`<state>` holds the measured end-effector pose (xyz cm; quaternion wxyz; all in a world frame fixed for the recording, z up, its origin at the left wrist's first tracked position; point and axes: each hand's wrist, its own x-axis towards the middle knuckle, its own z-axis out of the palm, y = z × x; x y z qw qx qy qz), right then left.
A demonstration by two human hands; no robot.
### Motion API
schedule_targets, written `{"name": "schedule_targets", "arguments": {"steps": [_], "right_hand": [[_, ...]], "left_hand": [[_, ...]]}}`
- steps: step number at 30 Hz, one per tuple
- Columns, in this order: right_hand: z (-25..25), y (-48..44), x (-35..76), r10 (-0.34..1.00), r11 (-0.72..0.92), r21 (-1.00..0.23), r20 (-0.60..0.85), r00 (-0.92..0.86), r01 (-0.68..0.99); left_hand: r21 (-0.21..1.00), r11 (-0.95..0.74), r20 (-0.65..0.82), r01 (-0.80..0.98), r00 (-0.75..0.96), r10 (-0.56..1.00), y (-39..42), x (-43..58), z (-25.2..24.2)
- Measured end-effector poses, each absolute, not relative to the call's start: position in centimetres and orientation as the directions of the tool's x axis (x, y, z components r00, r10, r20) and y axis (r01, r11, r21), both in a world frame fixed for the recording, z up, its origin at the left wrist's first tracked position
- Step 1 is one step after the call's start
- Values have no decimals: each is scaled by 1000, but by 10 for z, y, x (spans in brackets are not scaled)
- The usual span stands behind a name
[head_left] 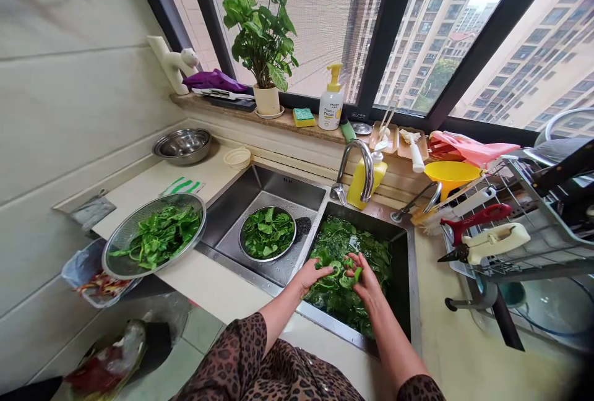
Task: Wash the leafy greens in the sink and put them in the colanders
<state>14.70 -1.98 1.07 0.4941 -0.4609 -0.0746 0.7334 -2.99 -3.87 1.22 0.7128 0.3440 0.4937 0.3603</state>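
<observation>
Both hands are over the right sink basin (413, 289), which is full of leafy greens (334, 308) in water. My left hand (312, 276) grips some of the greens, thumb on top and its other fingers largely hidden by leaves. Close beside it, my right hand (366, 280) has its fingers curled around a few leaves. A round metal strainer (294, 241) of greens stands in the left sink basin (227, 218). On the counter at the left, a larger mesh colander (121, 268) holds more greens.
A curved faucet (366, 166) rises behind the right basin, with a yellow bottle (357, 184) beside it. To the right stands a wire rack (505, 197) with scissors and other tools. A metal bowl (183, 147) sits back left; a lined waste bin (83, 265) is below the colander.
</observation>
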Motion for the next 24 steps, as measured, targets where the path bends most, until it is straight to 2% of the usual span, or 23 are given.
{"name": "schedule_targets", "arguments": {"steps": [3, 5, 8, 11, 14, 16, 17, 18, 20, 24], "right_hand": [[9, -18, 140, 805, -440, -503, -588, -79, -743], [9, -19, 133, 815, -406, -513, -577, -46, -756], [13, -24, 116, 854, -338, -594, -520, 28, -730], [17, -31, 100, 911, -290, -715, -409, 45, -636], [14, -30, 102, 957, -279, -870, -287, -45, -407], [7, -23, 116, 965, -258, -962, -252, -74, -90], [3, -19, 125, 967, -244, -966, -250, -58, 89], [-3, -15, 135, 968, -235, -935, -249, -20, 264], [-14, -12, 150, 967, -236, -853, -253, 26, 466], [-34, -28, 150, 942, -193, -750, -321, -94, 633]], "left_hand": [[831, 530, -471, -170, 293, 832, -39, -30, 15], [831, 530, -463, -169, 319, 827, -39, -29, 18], [835, 514, -440, -195, 322, 838, -40, -30, 23], [849, 496, -430, -183, 306, 849, -41, -31, 26], [882, 460, -421, -101, 269, 866, -40, -31, 25], [888, 459, -439, -40, 225, 870, -39, -30, 22], [883, 470, -458, -14, 201, 866, -38, -29, 21], [876, 483, -476, 5, 180, 861, -37, -29, 19], [867, 497, -495, 20, 149, 856, -36, -28, 18], [875, 482, -471, -37, 159, 868, -34, -26, 17]]}}
